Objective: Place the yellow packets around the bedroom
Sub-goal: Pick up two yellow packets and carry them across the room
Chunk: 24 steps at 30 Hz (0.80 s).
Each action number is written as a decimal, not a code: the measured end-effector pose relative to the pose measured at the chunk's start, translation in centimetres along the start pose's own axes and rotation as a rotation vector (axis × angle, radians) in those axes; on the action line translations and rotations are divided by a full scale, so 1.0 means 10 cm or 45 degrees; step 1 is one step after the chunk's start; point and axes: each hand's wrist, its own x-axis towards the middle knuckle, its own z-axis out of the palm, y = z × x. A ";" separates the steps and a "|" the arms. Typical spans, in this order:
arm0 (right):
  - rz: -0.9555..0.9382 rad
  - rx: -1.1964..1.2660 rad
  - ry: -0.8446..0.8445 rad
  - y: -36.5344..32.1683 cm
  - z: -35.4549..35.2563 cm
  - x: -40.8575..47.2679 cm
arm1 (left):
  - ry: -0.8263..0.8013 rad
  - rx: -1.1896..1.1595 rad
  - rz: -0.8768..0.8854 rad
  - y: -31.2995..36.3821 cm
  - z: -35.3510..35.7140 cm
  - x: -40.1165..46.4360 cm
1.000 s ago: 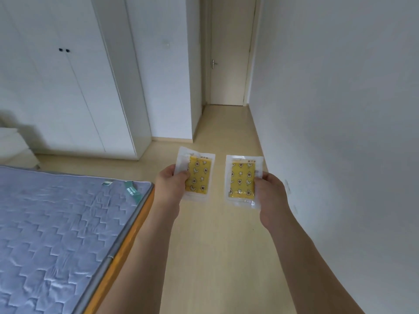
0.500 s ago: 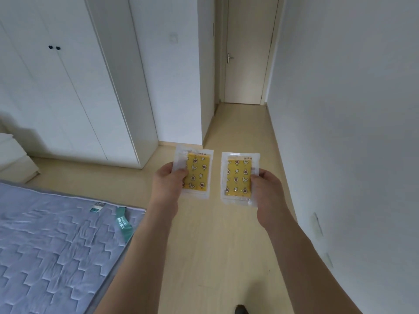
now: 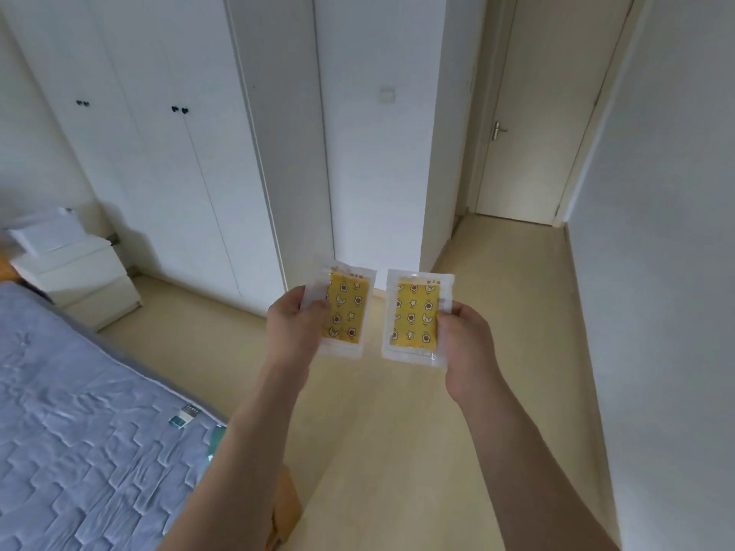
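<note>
Both arms reach forward over the pale wood floor, each hand holding one yellow packet upright in the air, side by side with a narrow gap between them. The left hand pinches the left packet by its left edge: the thumb lies across the clear wrapper's front and overlaps the yellow printed panel, while the other fingers curl behind, hidden. The right hand grips the right packet along its right edge and lower right corner, with the thumb on the front margin and the remaining fingers tucked behind the wrapper. Both packets show star, moon and flower prints inside a transparent border. To the left lies a grey quilted mattress, beyond it a white bedside drawer unit and a white wardrobe. A closed door stands at the end of the passage.
</note>
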 end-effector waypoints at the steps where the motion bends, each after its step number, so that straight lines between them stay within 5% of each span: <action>1: 0.001 -0.013 -0.039 -0.01 0.14 0.19 | 0.044 -0.015 -0.016 -0.04 0.01 0.19; 24: -0.042 -0.214 -0.502 -0.36 4.35 4.58 | 0.537 -0.216 -0.098 -0.55 -0.48 5.66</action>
